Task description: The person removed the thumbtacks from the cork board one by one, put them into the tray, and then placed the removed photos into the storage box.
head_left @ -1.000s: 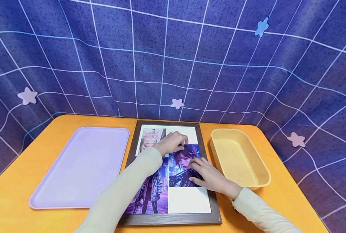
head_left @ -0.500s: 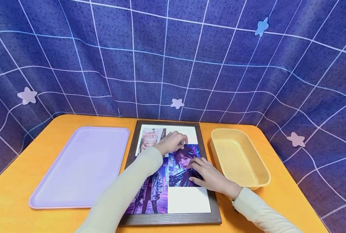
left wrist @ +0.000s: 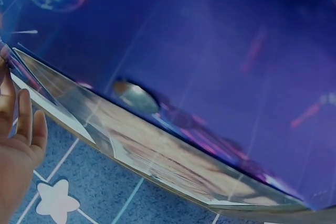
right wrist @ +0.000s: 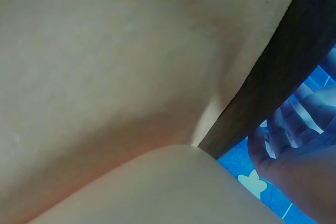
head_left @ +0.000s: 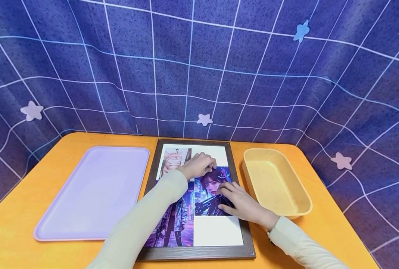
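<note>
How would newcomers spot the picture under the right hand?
On the orange table, find the dark frame between the lilac tray and yellow bin. In its right half, under the right hand, lies the picture. Unlike the cat picture and the standing figure picture, it shows a dark-haired figure close up.

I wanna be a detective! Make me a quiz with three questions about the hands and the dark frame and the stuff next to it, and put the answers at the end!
1. Pick one: what colour is the flat tray to the left of the dark frame?
A) green
B) purple
C) red

2. True or false: the right hand is closer to the yellow bin than the left hand is.

3. Fill in the blank: near the frame's top left corner, the cat picture's neighbour is no help, so look at the picture itself: it shows a striped ____.

Key:
1. B
2. True
3. cat
</note>
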`<state>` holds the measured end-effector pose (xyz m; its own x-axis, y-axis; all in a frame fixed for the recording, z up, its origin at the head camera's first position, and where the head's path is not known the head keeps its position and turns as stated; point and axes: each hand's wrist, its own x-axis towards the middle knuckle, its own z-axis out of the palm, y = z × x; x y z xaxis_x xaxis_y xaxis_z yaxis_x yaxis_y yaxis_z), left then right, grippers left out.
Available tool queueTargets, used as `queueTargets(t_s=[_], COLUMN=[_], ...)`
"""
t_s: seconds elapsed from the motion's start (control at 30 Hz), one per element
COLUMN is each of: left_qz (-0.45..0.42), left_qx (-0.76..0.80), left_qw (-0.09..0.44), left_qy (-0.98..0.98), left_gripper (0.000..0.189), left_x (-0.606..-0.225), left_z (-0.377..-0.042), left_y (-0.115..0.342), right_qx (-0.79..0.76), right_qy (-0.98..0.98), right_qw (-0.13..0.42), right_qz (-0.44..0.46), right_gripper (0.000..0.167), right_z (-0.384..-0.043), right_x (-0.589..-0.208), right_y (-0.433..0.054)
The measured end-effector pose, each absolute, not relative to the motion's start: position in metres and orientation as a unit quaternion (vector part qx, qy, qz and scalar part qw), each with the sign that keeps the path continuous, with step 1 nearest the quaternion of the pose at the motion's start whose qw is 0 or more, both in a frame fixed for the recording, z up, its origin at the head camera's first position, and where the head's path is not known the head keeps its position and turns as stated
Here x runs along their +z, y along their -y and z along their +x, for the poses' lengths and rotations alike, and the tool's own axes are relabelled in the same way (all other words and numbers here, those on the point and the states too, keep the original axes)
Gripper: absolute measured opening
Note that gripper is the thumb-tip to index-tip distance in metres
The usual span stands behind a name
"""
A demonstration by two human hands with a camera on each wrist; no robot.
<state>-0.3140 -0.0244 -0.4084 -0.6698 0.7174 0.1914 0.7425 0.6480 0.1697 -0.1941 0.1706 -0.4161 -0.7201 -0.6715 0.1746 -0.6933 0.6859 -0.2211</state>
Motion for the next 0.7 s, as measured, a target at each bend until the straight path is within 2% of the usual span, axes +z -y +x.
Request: queueTargets(t_s=[0.7], left_qz=[-0.393], left_qx=[-0.127], left_qw=[0.02], left_qy=[0.91], left_gripper=[0.015], left_x=[-0.4059], left_z=[-0.311], left_y=[0.0272], right_qx=[0.137], right_qy=[0.916], right_qw=[0.048], right_qz=[0.375], right_gripper=[0.035], right_z=[-0.1943], right_x=[-0.418], right_y=[-0.1714])
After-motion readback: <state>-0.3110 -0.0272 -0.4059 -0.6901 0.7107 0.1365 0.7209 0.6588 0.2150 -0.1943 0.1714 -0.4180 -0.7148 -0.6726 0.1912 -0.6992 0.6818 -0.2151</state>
